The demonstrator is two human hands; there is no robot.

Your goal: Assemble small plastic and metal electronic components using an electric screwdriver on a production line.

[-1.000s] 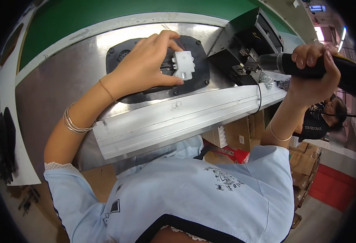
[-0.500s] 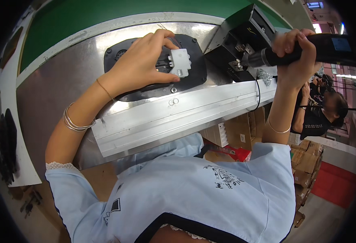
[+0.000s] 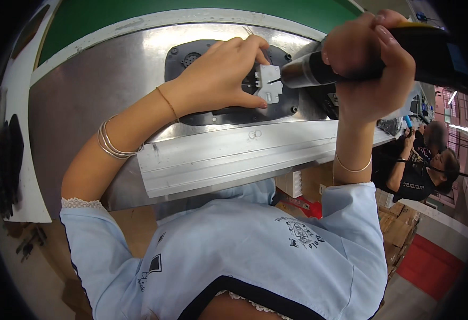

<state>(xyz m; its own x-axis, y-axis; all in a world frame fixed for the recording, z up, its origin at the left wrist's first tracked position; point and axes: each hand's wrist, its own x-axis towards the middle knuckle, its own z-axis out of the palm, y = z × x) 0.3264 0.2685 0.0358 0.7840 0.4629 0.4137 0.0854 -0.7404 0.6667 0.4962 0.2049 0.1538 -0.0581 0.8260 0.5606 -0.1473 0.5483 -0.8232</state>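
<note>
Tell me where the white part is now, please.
In the head view's upper half, right of centre, the white part lies over the black panel, between thumb and fingers of the left hand.

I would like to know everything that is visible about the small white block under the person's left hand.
The white block is small, flat-topped and matte, plastic by its look, with a stepped outline, little tabs along its edges and a small recess near its lower end. It lies on the black panel. The left hand steadies it, thumb at the lower end, a finger at the upper. A driver's thin dark bit crosses over its top; whether the tip touches is unclear.
</note>
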